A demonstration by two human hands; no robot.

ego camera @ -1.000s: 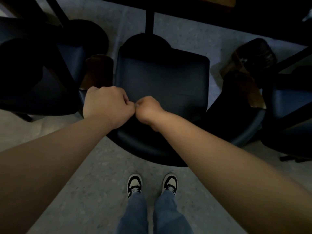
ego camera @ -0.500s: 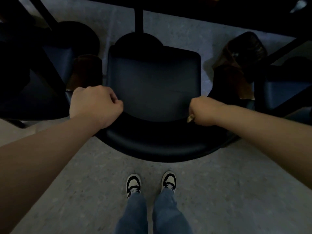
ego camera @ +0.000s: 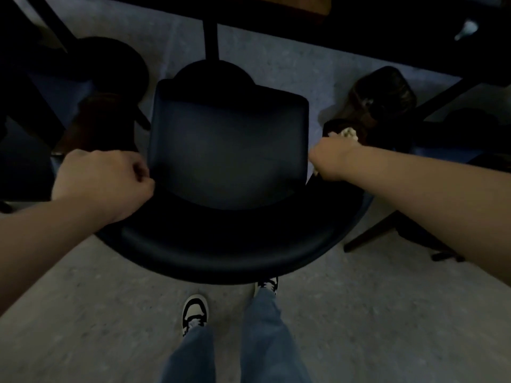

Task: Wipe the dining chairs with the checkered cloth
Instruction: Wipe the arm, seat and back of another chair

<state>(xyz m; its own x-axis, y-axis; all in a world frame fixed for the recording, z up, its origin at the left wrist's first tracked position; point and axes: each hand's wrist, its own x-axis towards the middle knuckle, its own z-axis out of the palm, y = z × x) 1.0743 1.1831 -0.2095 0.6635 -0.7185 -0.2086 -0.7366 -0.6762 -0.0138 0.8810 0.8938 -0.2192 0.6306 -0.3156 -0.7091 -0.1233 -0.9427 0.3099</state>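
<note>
Grey speckled floor (ego camera: 83,313) fills the dim room, and a dark blue dining chair (ego camera: 229,150) stands in the middle of it, seen from behind and above, its curved backrest nearest the person. The left hand (ego camera: 102,183) is curled over the left end of that backrest, fingers clenched on the chair's edge. At the chair's right side the right hand (ego camera: 331,158) grasps the checkered cloth (ego camera: 349,133), a pale bunched scrap showing past the knuckles and a bit more under the wrist (most of it is hidden by the hand). Beyond the chair a black table (ego camera: 387,23) spans the top of the view, one leg coming down just behind the seat. More dark chairs (ego camera: 33,150) sit to the chair's left and right, and a dark crumpled bag (ego camera: 384,89) lies on the floor to its right. Below the backrest, black-and-white sneakers (ego camera: 195,313) and blue jeans (ego camera: 265,341) show, the right foot partly under the chair.
</note>
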